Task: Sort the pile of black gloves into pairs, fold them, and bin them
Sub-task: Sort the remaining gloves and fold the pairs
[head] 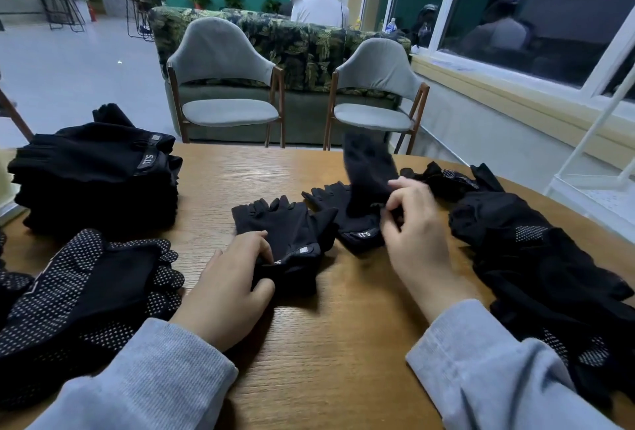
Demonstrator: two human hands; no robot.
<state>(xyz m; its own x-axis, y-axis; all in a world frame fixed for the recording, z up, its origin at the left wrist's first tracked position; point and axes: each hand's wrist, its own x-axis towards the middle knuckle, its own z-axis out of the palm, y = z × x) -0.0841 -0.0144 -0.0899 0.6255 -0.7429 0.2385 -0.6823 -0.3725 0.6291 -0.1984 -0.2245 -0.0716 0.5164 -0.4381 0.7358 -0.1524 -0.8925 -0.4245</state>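
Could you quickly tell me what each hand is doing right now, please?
Left hand: grips the cuff end of the fingerless glove lying on the table.
Right hand: pinches a raised black glove.

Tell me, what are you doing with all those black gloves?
A person is sorting black gloves at a wooden table. The left hand grips a fingerless glove lying flat, while the right hand pinches another glove lifted above a third one. A neat stack sits far left, dotted gloves near left, and an unsorted pile on the right.
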